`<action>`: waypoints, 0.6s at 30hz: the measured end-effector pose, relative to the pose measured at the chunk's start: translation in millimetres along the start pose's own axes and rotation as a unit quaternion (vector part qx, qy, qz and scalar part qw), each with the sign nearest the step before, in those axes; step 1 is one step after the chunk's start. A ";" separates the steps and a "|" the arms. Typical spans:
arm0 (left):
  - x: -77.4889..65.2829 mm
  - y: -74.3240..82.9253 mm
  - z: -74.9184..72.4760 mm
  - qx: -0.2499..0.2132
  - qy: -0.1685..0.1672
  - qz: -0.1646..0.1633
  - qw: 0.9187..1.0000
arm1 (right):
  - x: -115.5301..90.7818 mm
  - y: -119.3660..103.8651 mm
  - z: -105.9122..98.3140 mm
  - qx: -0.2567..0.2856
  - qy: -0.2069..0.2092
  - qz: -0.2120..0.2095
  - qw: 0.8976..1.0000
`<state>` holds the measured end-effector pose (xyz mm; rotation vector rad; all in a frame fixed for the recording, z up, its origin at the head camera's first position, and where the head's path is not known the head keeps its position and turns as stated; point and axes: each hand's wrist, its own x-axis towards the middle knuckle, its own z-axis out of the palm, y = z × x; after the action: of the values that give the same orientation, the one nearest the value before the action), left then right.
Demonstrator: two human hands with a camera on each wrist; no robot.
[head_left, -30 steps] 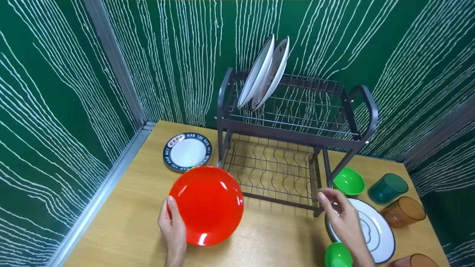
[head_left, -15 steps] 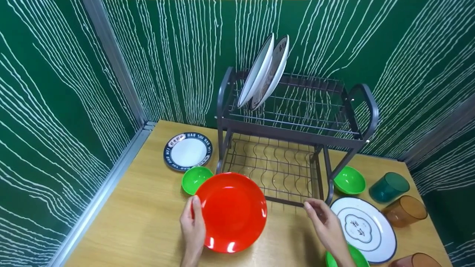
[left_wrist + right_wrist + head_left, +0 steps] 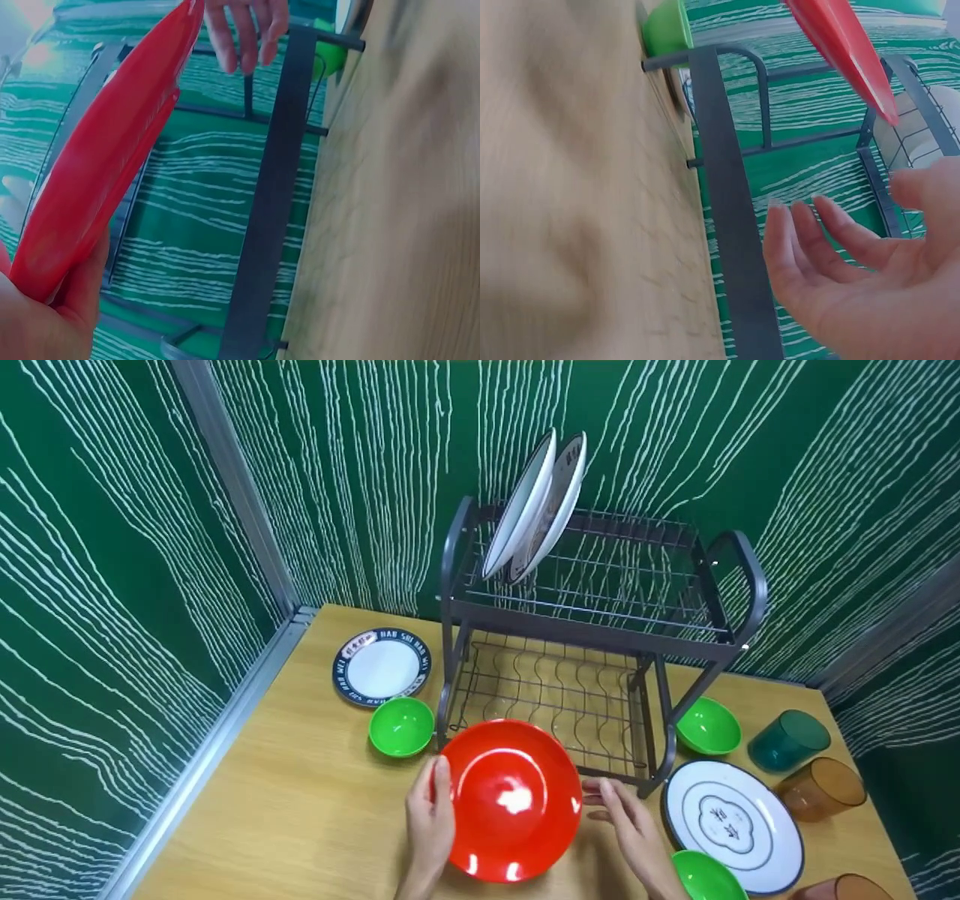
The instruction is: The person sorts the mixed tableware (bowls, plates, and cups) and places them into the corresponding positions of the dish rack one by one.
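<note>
A red plate (image 3: 517, 802) is held up above the table in front of the dish rack, its inner side toward the head camera. My left hand (image 3: 430, 819) grips its left rim, thumb on the inner face and fingers behind; the left wrist view shows the plate (image 3: 105, 157) edge-on in that hand. Close to the opposite rim is my right hand (image 3: 628, 826), holding nothing. The right wrist view shows its fingers (image 3: 838, 238) loosely bent and apart from the plate (image 3: 847, 56). Two white plates (image 3: 534, 510) stand on edge at the left of the rack's upper tier.
The dark two-tier dish rack (image 3: 592, 630) stands at the back. Left of it are a blue-rimmed plate (image 3: 382, 667) and a green bowl (image 3: 401, 727). At right lie a white plate (image 3: 735, 825), green bowls (image 3: 707, 726), a teal cup (image 3: 789, 741) and brown cups (image 3: 821, 789).
My left hand has carried the red plate rightward and slightly nearer, uncovering the green bowl at left. My right hand has moved left and slightly down, close to the plate's right rim.
</note>
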<state>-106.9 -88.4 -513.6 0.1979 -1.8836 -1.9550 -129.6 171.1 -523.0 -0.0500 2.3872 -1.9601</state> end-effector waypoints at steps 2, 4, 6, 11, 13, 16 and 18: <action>-2.7 8.4 4.7 0.000 -0.010 0.002 1.000 | -0.6 -3.1 1.2 0.023 -0.019 0.018 0.999; -5.2 16.5 8.2 0.002 -0.017 0.007 1.000 | -1.4 -4.2 1.8 0.035 -0.031 0.024 0.999; -6.2 16.7 10.9 0.000 -0.021 0.013 1.000 | -3.0 -5.0 2.4 0.035 -0.035 0.023 0.999; -5.2 -1.5 18.2 0.002 -0.028 0.006 1.000 | -7.7 -7.6 3.7 0.046 -0.045 0.054 0.996; -6.0 -2.6 20.8 0.002 -0.037 0.001 0.999 | -9.4 -8.3 4.3 0.056 -0.061 0.072 0.994; -7.5 -3.4 24.0 -0.002 -0.046 -0.004 0.999 | -11.6 -7.5 6.3 0.071 -0.089 0.087 0.990; -8.2 -4.0 25.6 -0.005 -0.050 -0.008 0.999 | -13.3 -5.7 8.5 0.083 -0.093 0.089 0.988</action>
<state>-110.0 -61.7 -517.1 0.1148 -1.9400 -2.0198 -115.9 162.4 -518.8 -0.0130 2.0320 -1.9687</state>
